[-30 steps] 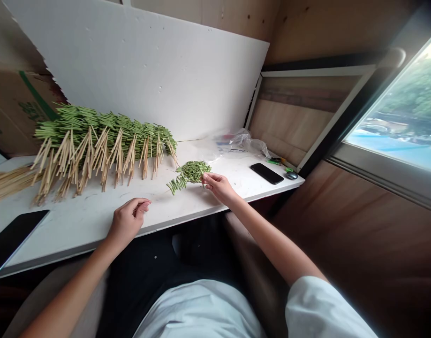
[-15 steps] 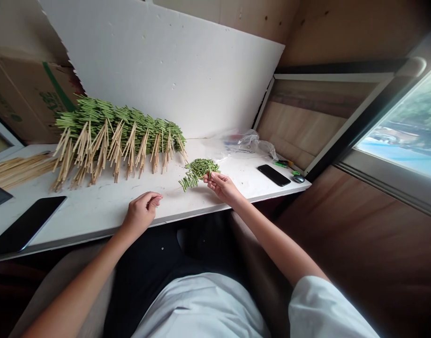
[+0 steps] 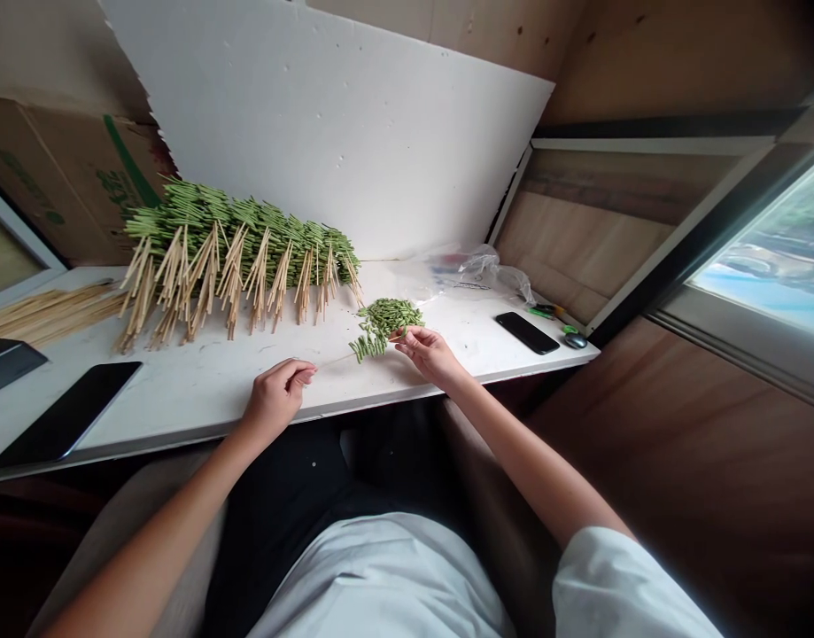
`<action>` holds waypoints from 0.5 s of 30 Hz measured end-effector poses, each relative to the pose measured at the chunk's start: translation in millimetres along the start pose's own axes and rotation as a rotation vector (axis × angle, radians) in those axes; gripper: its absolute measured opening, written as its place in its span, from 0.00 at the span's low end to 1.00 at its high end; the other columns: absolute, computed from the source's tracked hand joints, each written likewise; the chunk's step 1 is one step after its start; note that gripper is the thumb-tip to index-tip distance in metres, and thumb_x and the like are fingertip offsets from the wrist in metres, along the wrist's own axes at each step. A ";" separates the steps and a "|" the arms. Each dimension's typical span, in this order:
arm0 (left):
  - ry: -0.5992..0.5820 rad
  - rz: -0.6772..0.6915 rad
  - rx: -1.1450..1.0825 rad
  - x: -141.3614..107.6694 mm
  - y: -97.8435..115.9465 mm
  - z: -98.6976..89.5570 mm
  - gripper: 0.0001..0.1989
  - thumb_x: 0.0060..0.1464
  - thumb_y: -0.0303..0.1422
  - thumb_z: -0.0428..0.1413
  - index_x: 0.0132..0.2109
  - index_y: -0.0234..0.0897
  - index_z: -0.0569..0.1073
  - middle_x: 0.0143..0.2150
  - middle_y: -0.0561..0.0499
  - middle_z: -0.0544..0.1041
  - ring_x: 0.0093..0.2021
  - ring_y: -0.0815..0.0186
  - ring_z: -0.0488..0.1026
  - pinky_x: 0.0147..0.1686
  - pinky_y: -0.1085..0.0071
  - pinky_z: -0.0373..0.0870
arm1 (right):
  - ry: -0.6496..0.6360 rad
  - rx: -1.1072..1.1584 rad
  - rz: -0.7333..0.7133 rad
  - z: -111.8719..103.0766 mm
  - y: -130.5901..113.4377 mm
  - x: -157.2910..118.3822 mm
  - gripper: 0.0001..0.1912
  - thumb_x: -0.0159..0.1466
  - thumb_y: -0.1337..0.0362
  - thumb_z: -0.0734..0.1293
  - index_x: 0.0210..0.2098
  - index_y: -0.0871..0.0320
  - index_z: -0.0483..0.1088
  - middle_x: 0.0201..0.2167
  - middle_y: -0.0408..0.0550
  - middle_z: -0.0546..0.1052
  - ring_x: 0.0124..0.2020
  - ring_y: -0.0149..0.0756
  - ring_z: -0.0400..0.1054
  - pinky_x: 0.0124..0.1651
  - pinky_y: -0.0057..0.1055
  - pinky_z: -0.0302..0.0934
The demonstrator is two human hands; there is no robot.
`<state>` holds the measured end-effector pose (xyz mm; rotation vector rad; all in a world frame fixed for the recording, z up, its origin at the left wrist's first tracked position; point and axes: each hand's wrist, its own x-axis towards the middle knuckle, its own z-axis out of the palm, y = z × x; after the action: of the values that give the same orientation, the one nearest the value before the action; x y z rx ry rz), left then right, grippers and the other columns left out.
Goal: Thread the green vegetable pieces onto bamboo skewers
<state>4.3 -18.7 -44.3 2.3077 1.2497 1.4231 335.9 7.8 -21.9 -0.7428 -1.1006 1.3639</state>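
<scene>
A thin bamboo skewer [image 3: 337, 361] is pinched at its left end by my left hand [image 3: 277, 390], its fingers closed. Short cut green bean pieces [image 3: 368, 346] sit crosswise in a row along the skewer's right part. At the far end, my right hand [image 3: 430, 354] has thumb and fingertips closed on a bean piece [image 3: 402, 331] by the skewer's tip; whether it is pierced I cannot tell. Right behind lies a loose pile of cut green beans [image 3: 391, 312]. Further left rises a large stack of filled bean skewers [image 3: 247, 221], bare stick ends towards me.
Bare bamboo skewers [image 3: 61, 315] lie at the left of the white table [image 3: 200, 390]. A large phone or tablet [image 3: 67, 415] is in front of them. On the right are a phone [image 3: 527, 332], a mouse [image 3: 575, 340] and a clear plastic bag [image 3: 479, 264]. A white board [image 3: 340, 133] stands behind.
The view has shifted slightly, so the scene sits further right. The skewer between my hands shows more clearly, its tip now at my right fingertips. Both hands keep nearly the same pose.
</scene>
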 end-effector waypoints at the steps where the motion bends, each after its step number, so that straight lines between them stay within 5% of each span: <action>1: 0.000 0.001 -0.001 -0.1 -0.2 0.1 0.14 0.70 0.38 0.54 0.41 0.37 0.81 0.36 0.48 0.84 0.33 0.63 0.81 0.38 0.69 0.74 | -0.003 0.000 -0.002 0.5 -0.3 -0.4 0.21 0.52 0.48 0.85 0.37 0.53 0.83 0.42 0.47 0.85 0.48 0.37 0.78 0.58 0.36 0.69; 15: -0.015 -0.048 0.000 0.4 3.3 -1.2 0.15 0.70 0.40 0.53 0.40 0.39 0.81 0.37 0.47 0.85 0.34 0.61 0.81 0.39 0.67 0.75 | 0.016 0.023 0.027 11.8 -7.9 -5.8 0.21 0.50 0.49 0.86 0.37 0.52 0.84 0.38 0.46 0.86 0.48 0.39 0.81 0.63 0.39 0.71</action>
<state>5.4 -20.9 -41.7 2.2682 1.2911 1.3879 328.8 -0.9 -11.5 -0.7531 -1.0638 1.3886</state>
